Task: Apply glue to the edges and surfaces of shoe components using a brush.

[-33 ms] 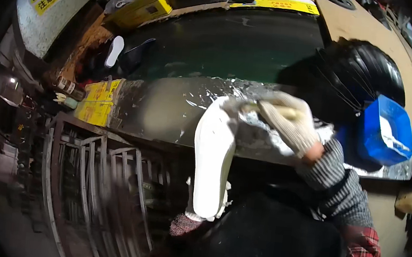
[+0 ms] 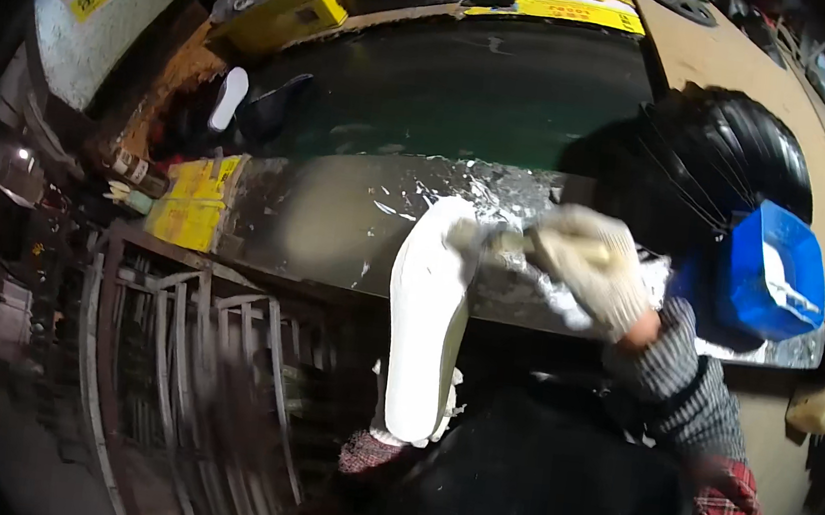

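Right hand (image 2: 593, 266), in a pale knitted glove, is closed in a fist with the knuckles turned up and the fingers (image 2: 547, 240) pointing toward the person's left. Its forearm, in a grey ribbed cuff over a red checked sleeve, rises from the lower right edge. Left hand (image 2: 374, 447) is low at centre, mostly hidden, so its grip cannot be judged.

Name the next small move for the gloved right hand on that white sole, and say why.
Probably draw the brush down along the white shoe sole. The right hand, in a pale glove, holds the brush at the sole's top end, while the left hand props the sole from below, so most of its length lies beneath the brush.
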Available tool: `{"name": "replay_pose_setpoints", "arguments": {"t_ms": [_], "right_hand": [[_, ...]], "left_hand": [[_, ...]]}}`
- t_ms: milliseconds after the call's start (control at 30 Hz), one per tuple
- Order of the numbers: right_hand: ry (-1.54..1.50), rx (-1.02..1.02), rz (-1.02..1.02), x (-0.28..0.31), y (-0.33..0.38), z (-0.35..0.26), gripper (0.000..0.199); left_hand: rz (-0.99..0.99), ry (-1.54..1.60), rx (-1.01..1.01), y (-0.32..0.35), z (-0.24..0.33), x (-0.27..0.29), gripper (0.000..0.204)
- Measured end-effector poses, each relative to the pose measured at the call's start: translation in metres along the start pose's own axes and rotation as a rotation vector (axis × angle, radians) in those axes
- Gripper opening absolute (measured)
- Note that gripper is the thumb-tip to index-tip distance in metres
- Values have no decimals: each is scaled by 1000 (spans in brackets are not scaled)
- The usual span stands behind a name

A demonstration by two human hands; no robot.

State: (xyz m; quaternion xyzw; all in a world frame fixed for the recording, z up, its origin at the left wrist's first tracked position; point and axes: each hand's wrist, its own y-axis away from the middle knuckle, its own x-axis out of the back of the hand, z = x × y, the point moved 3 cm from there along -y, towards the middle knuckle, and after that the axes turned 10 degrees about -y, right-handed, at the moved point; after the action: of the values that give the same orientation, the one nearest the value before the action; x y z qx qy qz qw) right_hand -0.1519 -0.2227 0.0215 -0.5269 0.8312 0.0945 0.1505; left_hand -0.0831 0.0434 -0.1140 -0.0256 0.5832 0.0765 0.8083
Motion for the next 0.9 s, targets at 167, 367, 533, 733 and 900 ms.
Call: {"name": "replay_pose_setpoints", "arguments": {"t_ms": [167,367,533,733,900], "right_hand": [[362,330,-190,-16,14,-25,22],[651,435,-469,-64,-18,-42,26],[438,272,-473,-73,-7,-41,21],[372,213,-641,-72,55,-26,23],[327,56,-444,-48,75,-24,21]], "left_hand": [[51,-52,111,12,0,42,108],[30,41,38,9,4,34,103],[226,270,-118,3,2,-5,80],[-127,397,-23,-7,8,-23,79],[103,170,-119,-15,7,-48,81]]}}
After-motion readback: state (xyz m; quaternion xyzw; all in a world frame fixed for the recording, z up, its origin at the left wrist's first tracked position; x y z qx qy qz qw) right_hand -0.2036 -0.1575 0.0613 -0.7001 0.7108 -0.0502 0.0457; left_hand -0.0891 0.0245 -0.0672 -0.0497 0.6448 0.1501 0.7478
